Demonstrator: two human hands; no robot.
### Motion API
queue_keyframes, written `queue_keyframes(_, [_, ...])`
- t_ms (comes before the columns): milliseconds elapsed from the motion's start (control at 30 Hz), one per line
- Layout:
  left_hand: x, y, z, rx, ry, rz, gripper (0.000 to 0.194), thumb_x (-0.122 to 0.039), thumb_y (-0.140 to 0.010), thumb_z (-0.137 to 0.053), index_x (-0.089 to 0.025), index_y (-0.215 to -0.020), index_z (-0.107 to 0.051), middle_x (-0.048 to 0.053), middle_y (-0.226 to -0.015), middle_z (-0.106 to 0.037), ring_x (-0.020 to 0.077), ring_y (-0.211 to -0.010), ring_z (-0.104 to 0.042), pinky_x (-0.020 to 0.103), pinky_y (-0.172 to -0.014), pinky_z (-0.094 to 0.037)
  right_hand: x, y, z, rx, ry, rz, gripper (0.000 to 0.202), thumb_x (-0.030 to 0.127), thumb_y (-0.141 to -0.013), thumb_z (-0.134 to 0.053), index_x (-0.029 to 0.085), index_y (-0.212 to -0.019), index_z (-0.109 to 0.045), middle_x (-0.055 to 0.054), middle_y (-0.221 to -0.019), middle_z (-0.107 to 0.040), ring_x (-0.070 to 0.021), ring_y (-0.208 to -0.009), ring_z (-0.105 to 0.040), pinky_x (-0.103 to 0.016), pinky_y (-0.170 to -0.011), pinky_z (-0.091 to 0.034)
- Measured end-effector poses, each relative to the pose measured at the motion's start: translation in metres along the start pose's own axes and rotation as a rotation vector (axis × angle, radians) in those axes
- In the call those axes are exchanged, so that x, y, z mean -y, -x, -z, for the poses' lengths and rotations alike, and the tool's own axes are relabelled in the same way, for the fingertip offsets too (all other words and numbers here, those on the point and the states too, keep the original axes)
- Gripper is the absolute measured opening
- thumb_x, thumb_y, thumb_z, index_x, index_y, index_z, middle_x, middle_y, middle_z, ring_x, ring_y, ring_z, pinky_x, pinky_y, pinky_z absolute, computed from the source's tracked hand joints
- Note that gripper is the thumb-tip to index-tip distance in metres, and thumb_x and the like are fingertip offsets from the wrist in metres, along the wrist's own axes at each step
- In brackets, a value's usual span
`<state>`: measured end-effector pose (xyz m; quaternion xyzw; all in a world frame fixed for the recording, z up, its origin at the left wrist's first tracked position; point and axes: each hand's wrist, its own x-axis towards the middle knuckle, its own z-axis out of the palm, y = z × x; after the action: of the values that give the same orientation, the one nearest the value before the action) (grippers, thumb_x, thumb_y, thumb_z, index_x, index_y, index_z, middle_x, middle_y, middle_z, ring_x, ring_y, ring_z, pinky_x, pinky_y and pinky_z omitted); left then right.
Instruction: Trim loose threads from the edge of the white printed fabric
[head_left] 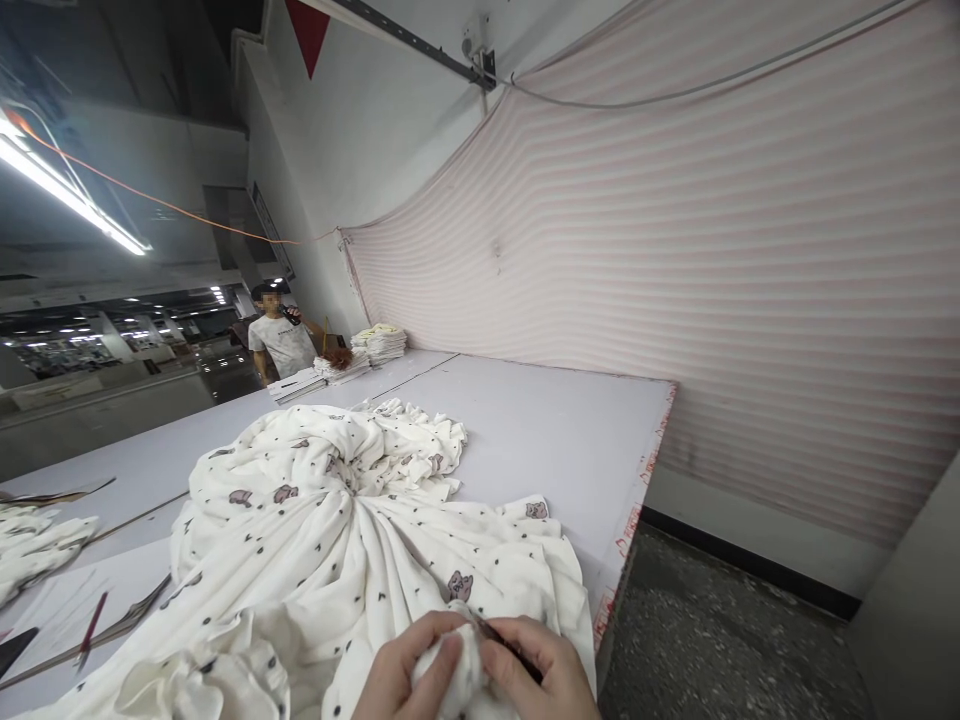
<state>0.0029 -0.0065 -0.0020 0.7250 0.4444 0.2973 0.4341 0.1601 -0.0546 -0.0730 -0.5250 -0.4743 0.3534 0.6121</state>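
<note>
Printed fabric (330,540) heaped on grey table (555,430) — striped curtain (712,280) behind.

White printed fabric (330,540) heaped and twisted ahead of your fingers, small dark animal motifs, gathered folds fanning toward you, one bunched end pinched between your fingertips (450,650)

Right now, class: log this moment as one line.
left hand: pinching printed white fabric | right hand: gripping same bunch, thin dark tool | table
</note>
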Motion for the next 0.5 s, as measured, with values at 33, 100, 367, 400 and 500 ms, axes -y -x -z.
queue_keyframes(33, [-0.003,0.000,0.008,-0.088,0.059,0.048,0.029,-0.048,-0.081,-0.060,-0.023,-0.090,-0.069,0.001,-0.096,-0.074,0.0235,-0.098,-0.065,0.024,-0.087,-0.050,-0.005,0.002,0.004,-0.028,-0.021,-0.024,0.037,0.052,-0.078,-0.062,0.020,-0.090,-0.076,-0.007,-0.086,-0.077,-0.0244,-0.082,-0.071,-0.029,-0.075,-0.054])
queue_keyframes(100, [-0.008,-0.001,0.031,-0.318,0.246,0.174,0.029,-0.047,-0.076,-0.066,-0.024,-0.095,-0.066,-0.001,-0.093,-0.074,0.0229,-0.096,-0.066,0.025,-0.080,-0.053,-0.018,0.008,0.015,-0.153,0.018,-0.057,0.038,0.051,-0.077,-0.063,0.019,-0.095,-0.073,-0.008,-0.093,-0.077,-0.0247,-0.085,-0.071,-0.028,-0.075,-0.055])
queue_keyframes(367, [0.003,-0.028,0.081,-0.086,0.652,0.131,0.025,-0.040,-0.069,-0.077,-0.018,-0.070,-0.064,-0.011,-0.035,-0.040,0.0003,-0.029,-0.031,0.009,-0.033,-0.031,-0.039,0.014,0.035,-0.245,0.274,-0.069,0.030,0.045,-0.083,-0.052,0.021,-0.088,-0.070,-0.008,-0.091,-0.076,-0.0227,-0.084,-0.071,-0.026,-0.073,-0.053])
queue_keyframes(400, [0.008,-0.031,0.084,-0.100,0.584,0.124,0.024,-0.040,-0.070,-0.076,-0.018,-0.071,-0.066,-0.010,-0.036,-0.041,0.0002,-0.028,-0.031,0.009,-0.031,-0.029,-0.038,0.015,0.036,-0.226,0.265,-0.079,0.030,0.043,-0.084,-0.051,0.021,-0.090,-0.070,-0.008,-0.092,-0.076,-0.0229,-0.085,-0.071,-0.026,-0.074,-0.053])
queue_keyframes(500, [0.018,-0.034,0.105,-0.255,0.563,0.055,0.021,-0.043,-0.072,-0.069,-0.022,-0.067,-0.067,-0.010,-0.042,-0.045,-0.0017,-0.023,-0.021,0.011,-0.025,-0.015,-0.037,0.024,0.042,-0.112,0.274,-0.063,0.027,0.031,-0.079,-0.056,0.021,-0.100,-0.071,-0.008,-0.098,-0.074,-0.0225,-0.092,-0.070,-0.026,-0.080,-0.052])
